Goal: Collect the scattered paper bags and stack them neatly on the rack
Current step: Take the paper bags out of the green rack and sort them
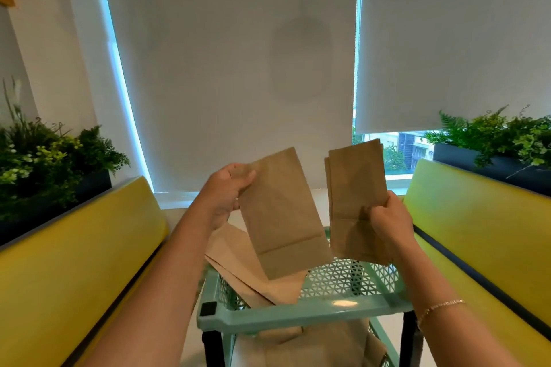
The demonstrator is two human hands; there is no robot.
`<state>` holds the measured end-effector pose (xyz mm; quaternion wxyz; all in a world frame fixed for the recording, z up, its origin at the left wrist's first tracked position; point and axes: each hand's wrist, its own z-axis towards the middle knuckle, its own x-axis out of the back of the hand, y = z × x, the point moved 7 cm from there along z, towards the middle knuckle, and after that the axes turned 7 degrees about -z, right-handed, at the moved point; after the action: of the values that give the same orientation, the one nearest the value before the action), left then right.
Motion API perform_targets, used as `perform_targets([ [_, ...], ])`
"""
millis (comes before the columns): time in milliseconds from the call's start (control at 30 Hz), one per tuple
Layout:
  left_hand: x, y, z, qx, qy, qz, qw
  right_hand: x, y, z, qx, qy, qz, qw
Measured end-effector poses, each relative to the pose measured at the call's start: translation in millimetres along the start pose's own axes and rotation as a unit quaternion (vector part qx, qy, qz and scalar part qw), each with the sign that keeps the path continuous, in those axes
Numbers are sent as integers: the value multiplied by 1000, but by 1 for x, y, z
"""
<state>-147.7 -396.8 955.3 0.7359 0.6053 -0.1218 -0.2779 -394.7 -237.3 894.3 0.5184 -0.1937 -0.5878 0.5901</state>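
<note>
My left hand (226, 191) pinches the upper left edge of a flat brown paper bag (283, 211), held up and tilted above the rack. My right hand (387, 220) grips the lower part of a small stack of brown paper bags (354, 185), held upright beside the first one. Below both sits a mint-green perforated plastic rack (337, 301). A larger brown bag (238, 259) lies across the rack's top tier and hangs over its left rim. More brown paper bags (316, 345) lie on the lower tier.
Yellow bench backs flank the rack on the left (80, 247) and the right (483, 223). Dark planters with green plants stand behind the benches, one on the left (44, 164) and one on the right (501, 143). Grey roller blinds (232, 53) cover the windows ahead.
</note>
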Motion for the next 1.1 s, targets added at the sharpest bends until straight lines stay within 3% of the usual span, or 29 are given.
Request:
perform_targets([
  [133, -4, -9, 7, -38, 89, -6, 995, -17, -8, -11, -8, -46, 64, 997],
  [333, -31, -50, 6, 5, 116, 108, 987, -52, -18, -38, -22, -134, 142, 980],
  [567, -46, -56, 1, -2, 152, 118, 981, -72, -19, -50, 47, -194, 41, 979],
  [633, -45, -54, 0, -18, 138, 125, 982, -76, -10, -47, 31, -212, 24, 976],
  [733, -33, -48, 8, -15, 77, 169, 983, -72, 2, -36, -19, -184, 95, 978],
  [800, -14, -47, 14, 31, 51, 316, 947, -63, 7, -29, -42, -141, 143, 979],
  [867, 17, -54, 16, 113, 50, 515, 848, -57, 11, -24, -53, -116, 159, 979],
  [933, 42, -67, 11, 191, 32, 616, 763, -58, 14, -23, -58, -129, 142, 980],
  [1000, 49, -78, 4, 233, 13, 639, 733, -60, 17, -25, -57, -152, 118, 980],
  [1100, 48, -78, -1, 205, 36, 658, 723, -62, 21, -28, -64, -177, 109, 976],
])
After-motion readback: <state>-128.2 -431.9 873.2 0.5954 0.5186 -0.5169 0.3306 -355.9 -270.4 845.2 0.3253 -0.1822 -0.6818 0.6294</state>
